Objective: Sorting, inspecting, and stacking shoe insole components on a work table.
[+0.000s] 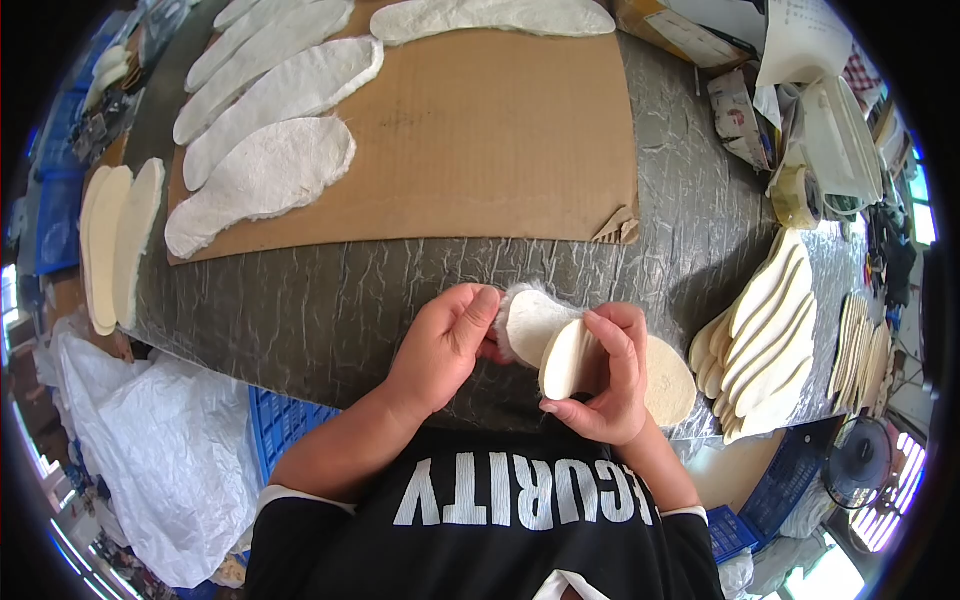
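Near the table's front edge, my left hand (440,345) pinches the furry rim of a fleece insole (535,318) between thumb and fingers. The insole's pale backing faces up. My right hand (618,385) is closed round a cream insole (565,362), which is bent up and overlaps the fleece one. Whether the two are joined cannot be seen. Beside my right wrist lies a tan insole end (672,382), partly hidden by that hand.
Several white fleece insoles (262,180) lie on a cardboard sheet (500,150). Overlapping cream insoles (765,345) are fanned out at right, and more insoles (125,245) lie at the left edge. A tape roll (797,198) and a plastic tub (835,145) stand far right.
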Available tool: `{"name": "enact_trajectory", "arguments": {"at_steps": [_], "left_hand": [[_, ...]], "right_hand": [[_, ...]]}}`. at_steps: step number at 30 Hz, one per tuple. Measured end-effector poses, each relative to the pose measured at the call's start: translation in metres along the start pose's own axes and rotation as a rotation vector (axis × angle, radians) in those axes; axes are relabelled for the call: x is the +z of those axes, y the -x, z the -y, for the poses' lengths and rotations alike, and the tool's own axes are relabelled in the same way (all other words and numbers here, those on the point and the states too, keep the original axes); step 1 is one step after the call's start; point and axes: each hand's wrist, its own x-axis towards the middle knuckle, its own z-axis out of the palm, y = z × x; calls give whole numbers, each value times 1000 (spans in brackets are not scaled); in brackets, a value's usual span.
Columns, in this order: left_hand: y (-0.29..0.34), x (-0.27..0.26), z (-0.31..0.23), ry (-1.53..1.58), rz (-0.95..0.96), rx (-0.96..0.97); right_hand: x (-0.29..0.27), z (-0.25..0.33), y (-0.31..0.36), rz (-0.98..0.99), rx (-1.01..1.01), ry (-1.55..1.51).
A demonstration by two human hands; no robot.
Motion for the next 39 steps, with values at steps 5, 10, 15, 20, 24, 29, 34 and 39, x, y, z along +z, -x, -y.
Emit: {"name": "enact_trajectory", "arguments": {"at_steps": [5, 10, 15, 20, 24, 29, 34, 39], "left_hand": [[-2, -5, -1, -316, 74, -15], [-2, -5, 4, -263, 13, 77], [-3, -8, 8, -126, 91, 106], [0, -4, 2, -307, 108, 198], [-3, -6, 6, -289, 137, 258], [-5, -9, 9, -267, 171, 208], [-6, -9, 12, -241, 186, 258], [-4, -7, 7, -251, 196, 208]], "right_hand": [[1, 0, 1, 0, 6, 7], [1, 3, 0, -3, 27, 21], [3, 7, -4, 11, 78, 74], [5, 8, -5, 22, 114, 115], [6, 8, -5, 21, 118, 122], [6, 6, -1, 6, 138, 94], [7, 7, 0, 0, 159, 105], [7, 8, 0, 5, 170, 126]]}}
